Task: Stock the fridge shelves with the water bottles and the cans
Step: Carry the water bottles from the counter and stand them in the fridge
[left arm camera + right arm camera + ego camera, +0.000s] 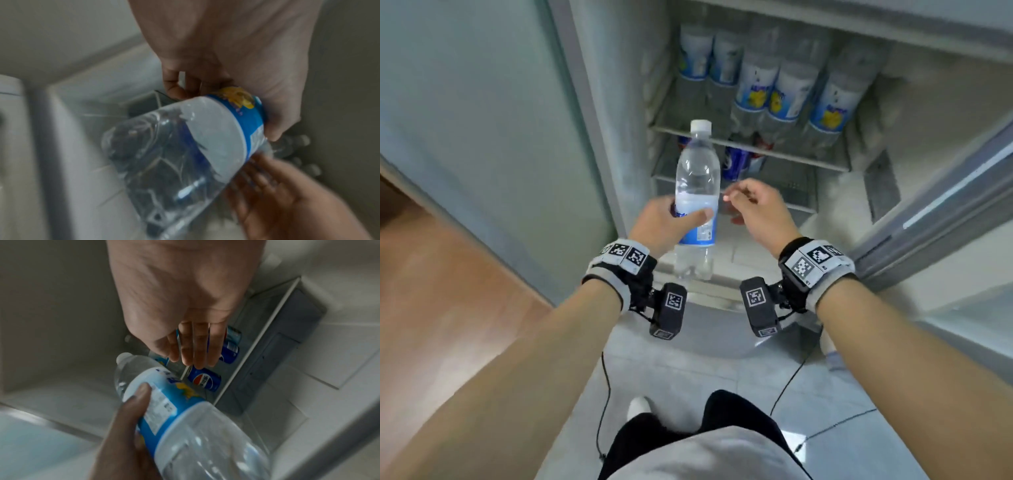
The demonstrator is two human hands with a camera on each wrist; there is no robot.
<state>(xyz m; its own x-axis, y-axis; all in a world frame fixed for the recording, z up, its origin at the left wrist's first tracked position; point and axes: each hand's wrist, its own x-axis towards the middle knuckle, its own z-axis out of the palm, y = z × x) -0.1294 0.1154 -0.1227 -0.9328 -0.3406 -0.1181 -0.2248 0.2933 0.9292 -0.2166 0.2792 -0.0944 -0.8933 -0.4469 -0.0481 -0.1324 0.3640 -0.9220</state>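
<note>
My left hand [664, 222] grips a clear water bottle [697, 192] with a blue and white label and a white cap, held upright in front of the open fridge. The same bottle [185, 154] fills the left wrist view, and in the right wrist view the bottle [174, 410] shows with my left thumb across its label. My right hand [753, 209] hovers just right of the bottle, fingers relaxed, holding nothing. Several water bottles [784, 89] stand on the upper wire shelf [756, 149]. Blue cans [203, 379] lie on the shelf below.
The fridge's left wall [599, 102] stands close beside the held bottle. The open fridge door [945, 192] lies at the right. Cables [602, 394] trail over the tiled floor [688, 370] by my feet. A wooden surface [431, 291] sits at the left.
</note>
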